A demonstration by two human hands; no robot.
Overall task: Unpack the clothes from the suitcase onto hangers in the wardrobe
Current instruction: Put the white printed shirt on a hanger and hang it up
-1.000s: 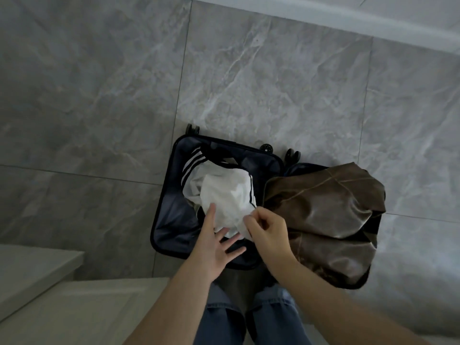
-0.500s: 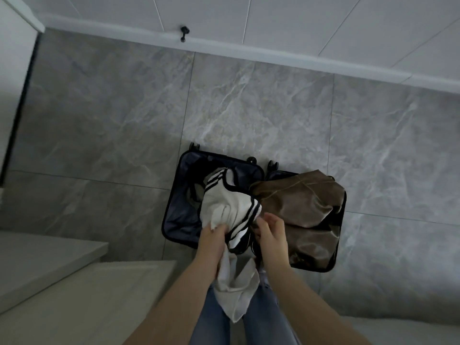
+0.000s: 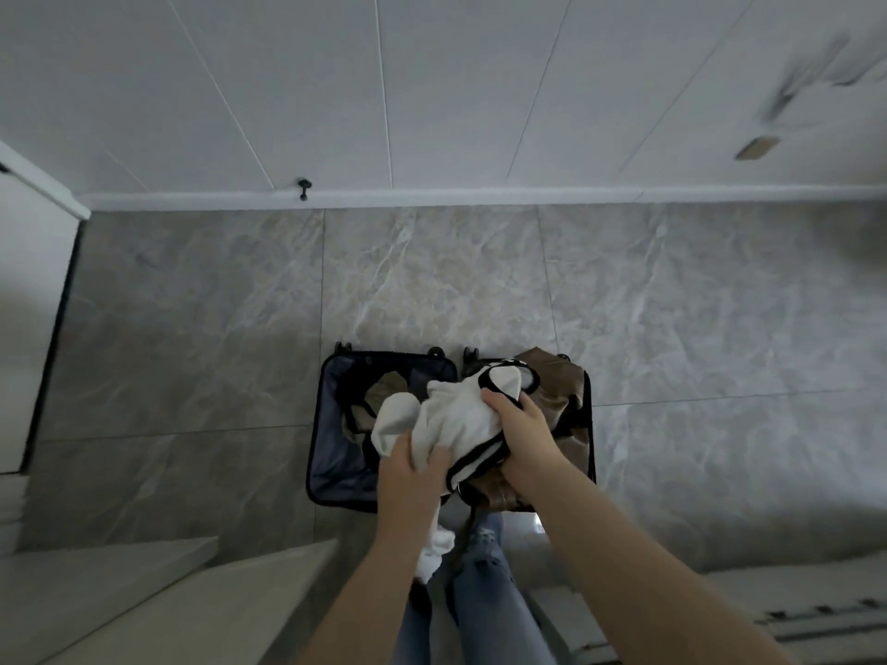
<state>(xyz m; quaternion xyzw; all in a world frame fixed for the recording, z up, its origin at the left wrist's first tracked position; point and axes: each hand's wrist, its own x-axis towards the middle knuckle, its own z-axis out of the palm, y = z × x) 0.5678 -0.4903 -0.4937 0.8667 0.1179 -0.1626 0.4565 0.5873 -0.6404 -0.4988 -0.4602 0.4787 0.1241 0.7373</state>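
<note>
White garment with black trim (image 3: 451, 419), bunched above the open suitcase (image 3: 331, 453) on the tiled floor (image 3: 192, 352); left hand (image 3: 408, 477) and right hand (image 3: 525, 434) both closed on its fabric. Brown garment (image 3: 566, 405) fills the right half.

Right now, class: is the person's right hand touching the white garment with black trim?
Touching. The head view shows the right hand with fingers closed into the white garment with black trim.

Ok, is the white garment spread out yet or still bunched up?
Bunched up. The white garment is crumpled between the left hand and right hand above the open suitcase.
</note>
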